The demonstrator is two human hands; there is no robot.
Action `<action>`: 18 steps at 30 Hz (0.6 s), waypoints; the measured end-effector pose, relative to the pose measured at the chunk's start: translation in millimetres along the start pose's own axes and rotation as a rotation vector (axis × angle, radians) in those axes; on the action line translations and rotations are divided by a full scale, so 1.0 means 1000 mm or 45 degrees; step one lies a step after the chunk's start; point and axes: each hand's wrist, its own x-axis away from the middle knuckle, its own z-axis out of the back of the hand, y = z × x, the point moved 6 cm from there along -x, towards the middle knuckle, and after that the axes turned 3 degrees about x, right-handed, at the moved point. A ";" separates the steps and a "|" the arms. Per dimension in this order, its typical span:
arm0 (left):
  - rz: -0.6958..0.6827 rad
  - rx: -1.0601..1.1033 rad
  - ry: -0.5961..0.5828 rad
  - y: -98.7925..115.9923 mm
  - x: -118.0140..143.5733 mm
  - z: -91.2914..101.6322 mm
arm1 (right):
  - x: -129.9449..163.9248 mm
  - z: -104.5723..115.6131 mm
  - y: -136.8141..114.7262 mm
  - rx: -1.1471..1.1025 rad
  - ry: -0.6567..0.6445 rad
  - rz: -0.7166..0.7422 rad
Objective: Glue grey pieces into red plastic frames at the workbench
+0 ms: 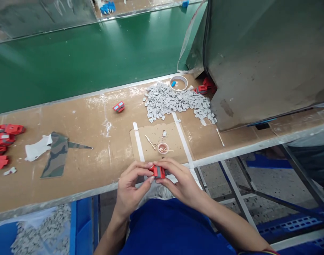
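Between both hands, at the table's near edge, is a small red plastic toy part (pixel 159 172) with a grey band across it. The fingers and thumb of my left hand (pixel 132 186) pinch its left end. My right hand (pixel 179 180) grips the right end the same way. Just beyond the hands, on a taped cardboard sheet (pixel 140 159), stands a small cup (pixel 163 148) of reddish liquid with a cotton swab lying in it. Another swab-like stick (pixel 150 142) and one small grey piece (pixel 164 133) lie close by.
A heap of small grey pieces (pixel 172 101) and a tape roll (pixel 178 83) lie behind. One red part (pixel 118 107) sits mid-table; more red parts (pixel 4 138) and camouflage cloth (pixel 57 154) are left. A large metal panel (pixel 268 60) blocks the right. A green belt (pixel 84 56) runs behind.
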 end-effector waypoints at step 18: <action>-0.280 -0.228 -0.173 0.000 0.006 -0.009 | 0.008 0.011 -0.003 0.010 0.120 0.007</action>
